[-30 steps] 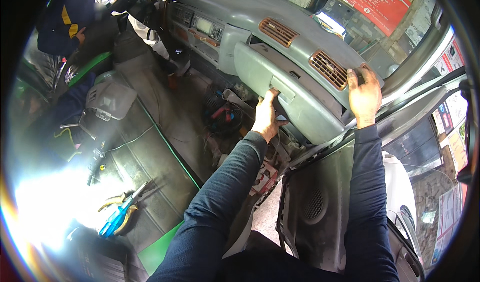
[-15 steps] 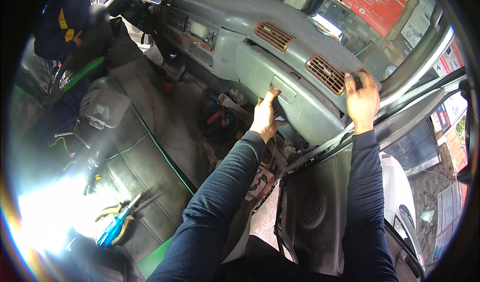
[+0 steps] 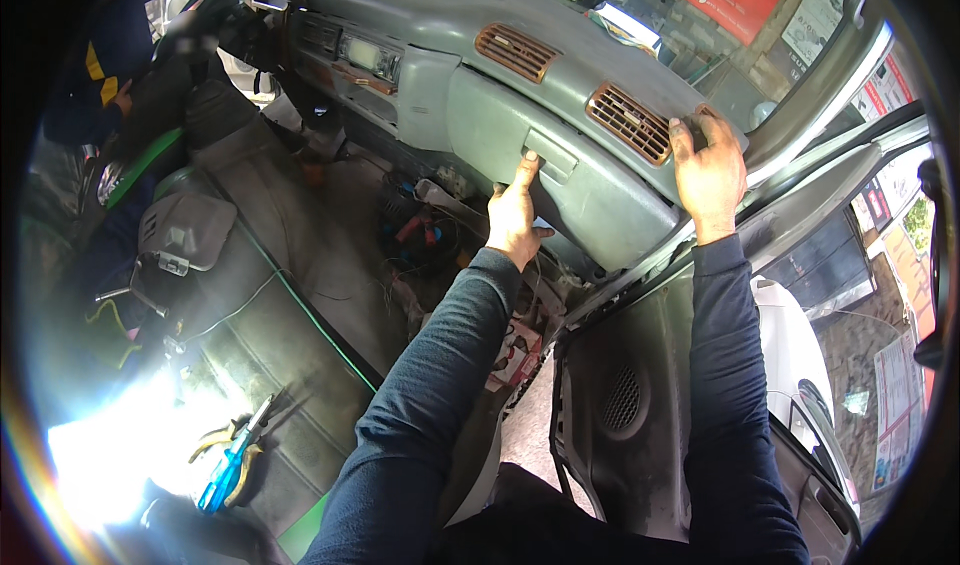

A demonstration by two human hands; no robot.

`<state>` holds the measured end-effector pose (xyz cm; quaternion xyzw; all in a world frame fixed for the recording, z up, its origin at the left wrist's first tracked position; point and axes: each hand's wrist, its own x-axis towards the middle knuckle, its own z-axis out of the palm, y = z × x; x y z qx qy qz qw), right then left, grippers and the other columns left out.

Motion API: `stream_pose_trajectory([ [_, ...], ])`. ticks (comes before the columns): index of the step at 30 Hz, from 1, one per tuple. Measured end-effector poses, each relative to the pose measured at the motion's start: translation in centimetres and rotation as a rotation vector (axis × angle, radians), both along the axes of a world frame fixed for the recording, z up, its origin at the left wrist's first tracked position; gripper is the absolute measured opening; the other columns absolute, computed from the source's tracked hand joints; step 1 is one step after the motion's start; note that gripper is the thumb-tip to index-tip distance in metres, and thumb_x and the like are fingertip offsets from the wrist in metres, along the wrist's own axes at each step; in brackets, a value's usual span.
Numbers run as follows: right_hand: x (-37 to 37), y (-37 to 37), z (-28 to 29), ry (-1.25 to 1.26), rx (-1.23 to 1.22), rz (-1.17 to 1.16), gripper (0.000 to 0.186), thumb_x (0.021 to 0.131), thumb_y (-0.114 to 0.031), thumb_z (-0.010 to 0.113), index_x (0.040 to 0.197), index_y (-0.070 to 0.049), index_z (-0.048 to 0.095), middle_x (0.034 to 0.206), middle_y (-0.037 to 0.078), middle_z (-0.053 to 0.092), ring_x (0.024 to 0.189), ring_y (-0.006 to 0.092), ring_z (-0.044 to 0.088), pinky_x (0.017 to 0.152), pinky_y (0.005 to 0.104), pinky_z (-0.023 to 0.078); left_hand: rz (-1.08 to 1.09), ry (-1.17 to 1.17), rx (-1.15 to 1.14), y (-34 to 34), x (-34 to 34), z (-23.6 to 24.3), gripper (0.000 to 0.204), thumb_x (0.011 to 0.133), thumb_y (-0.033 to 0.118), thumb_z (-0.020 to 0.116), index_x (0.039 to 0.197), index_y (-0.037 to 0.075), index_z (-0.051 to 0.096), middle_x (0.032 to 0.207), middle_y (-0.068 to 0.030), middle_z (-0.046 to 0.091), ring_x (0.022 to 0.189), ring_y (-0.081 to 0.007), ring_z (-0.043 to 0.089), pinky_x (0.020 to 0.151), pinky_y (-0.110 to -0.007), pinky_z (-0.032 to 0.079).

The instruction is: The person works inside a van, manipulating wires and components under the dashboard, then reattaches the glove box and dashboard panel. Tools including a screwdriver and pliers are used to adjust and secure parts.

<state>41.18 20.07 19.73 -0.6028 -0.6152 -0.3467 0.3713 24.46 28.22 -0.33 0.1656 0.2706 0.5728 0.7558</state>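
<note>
My left hand (image 3: 515, 213) is at the grey glove box lid (image 3: 610, 200) on the passenger side of the dashboard (image 3: 420, 5). Its thumb presses at the recessed handle (image 3: 551, 155), while the other fingers go under the lid's lower edge, partly hidden. The lid lies up against the dash. My right hand (image 3: 710, 180) rests on the dashboard's right end, beside a brown-framed air vent (image 3: 628, 123); its fingers lie over the dash surface, thumb apart, holding no loose thing.
Loose wiring (image 3: 415, 227) hangs in the footwell. On the dark seat (image 3: 300, 365) lie blue-handled screwdriver (image 3: 222, 477), yellow-handled pliers (image 3: 248, 457) and a grey plastic cover (image 3: 188, 227). The door (image 3: 640, 435) stands open at right. Another person (image 3: 90, 95) is at far left.
The glove box lid has swung up, and the gap along its top edge has narrowed. My left hand moved with it, while my right hand stays on the dash end. The view has shifted slightly.
</note>
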Motion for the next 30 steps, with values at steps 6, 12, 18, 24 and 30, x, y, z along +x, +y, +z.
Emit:
stream_pose_trajectory([
  [6, 0.0, 0.0, 0.0, -0.032, 0.008, -0.01, 0.038, 0.095, -0.041, 0.076, 0.109, -0.005, 0.078, 0.114, 0.016, 0.075, 0.112, 0.0396, 0.07, 0.098, 0.0494, 0.055, 0.086, 0.007, -0.031, -0.1, -0.9, 1.0, 0.105, 0.082, 0.064, 0.09, 0.158, 0.002, 0.05, 0.156, -0.0298, 0.047, 0.139, -0.0519, 0.051, 0.102, -0.078, 0.046],
  [12, 0.3, 0.2, -0.2, -0.054, -0.011, -0.063, 0.04, 0.095, -0.043, 0.075, 0.113, -0.007, 0.079, 0.12, 0.015, 0.075, 0.122, 0.039, 0.068, 0.102, 0.0507, 0.054, 0.065, 0.039, -0.002, 0.2, -0.5, 0.9, 0.115, 0.084, 0.072, 0.084, 0.166, 0.006, 0.036, 0.166, -0.0302, 0.034, 0.148, -0.0521, 0.043, 0.11, -0.08, 0.037],
  [18, 1.3, -0.9, 0.2, -0.003, -0.108, 0.203, 0.039, 0.097, -0.04, 0.078, 0.119, -0.008, 0.078, 0.118, 0.014, 0.074, 0.121, 0.0387, 0.067, 0.106, 0.0484, 0.052, -0.044, -0.019, 0.071, 0.7, -1.4, 0.7, 0.134, 0.078, 0.073, 0.086, 0.174, 0.011, 0.017, 0.173, -0.0322, 0.019, 0.154, -0.0555, 0.032, 0.114, -0.081, 0.033],
  [24, 3.3, -5.7, -2.9, 0.093, -0.13, 0.404, 0.075, 0.089, -0.03, 0.089, 0.154, -0.012, 0.058, 0.155, 0.021, 0.052, 0.148, 0.0432, 0.045, 0.12, 0.0516, 0.042, -0.042, 0.026, 0.03, 1.0, -1.2, 0.8, 0.142, 0.076, 0.078, 0.082, 0.176, 0.014, 0.005, 0.173, -0.0339, 0.015, 0.157, -0.0566, 0.023, 0.115, -0.081, 0.032],
  [30, 2.6, -7.1, -5.3, 0.19, -0.2, 0.361, 0.121, 0.063, -0.017, 0.103, 0.168, -0.02, 0.041, 0.178, 0.019, 0.025, 0.163, 0.0407, 0.03, 0.132, 0.0532, 0.034, -0.042, 0.011, 0.075, 1.0, -1.3, 0.4, 0.145, 0.075, 0.077, 0.082, 0.176, 0.014, 0.0, 0.172, -0.0365, 0.013, 0.157, -0.0568, 0.023, 0.114, -0.081, 0.033],
])
